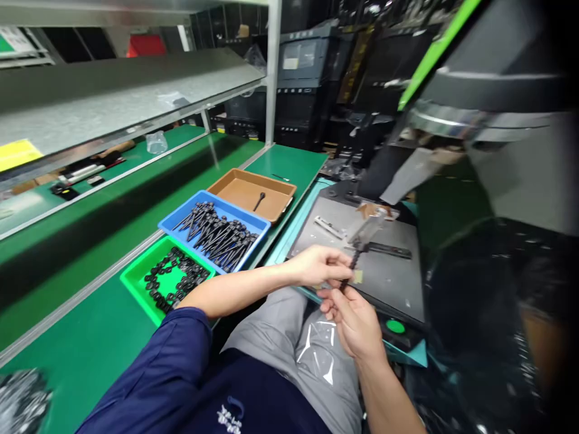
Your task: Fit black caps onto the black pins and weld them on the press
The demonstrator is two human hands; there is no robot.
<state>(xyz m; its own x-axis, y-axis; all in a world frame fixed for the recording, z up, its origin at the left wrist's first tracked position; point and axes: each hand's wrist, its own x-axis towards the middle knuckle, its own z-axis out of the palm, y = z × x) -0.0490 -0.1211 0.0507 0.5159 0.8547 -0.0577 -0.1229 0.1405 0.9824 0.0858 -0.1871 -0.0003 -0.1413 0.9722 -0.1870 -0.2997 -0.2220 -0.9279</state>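
Observation:
My left hand [322,265] and my right hand [355,319] meet in front of the machine, over the near edge of its dark plate. Between their closed fingers is a thin black rod [355,260], its upper end blurred near the metal fixture. To the left, a blue tray [165,220] holds many black rods with round heads. One similar rod [259,201] lies in the brown tray [283,187]. Small black round parts [178,274] lie scattered in the green tray [136,283].
A machine head [479,114] with a metal tip overhangs the dark plate [384,277]; a green round button [395,326] is at the front. A clear plastic bag [319,349] lies on my lap. A metal shelf [136,84] spans the green bench [90,337]. Dark crates [298,66] stand behind.

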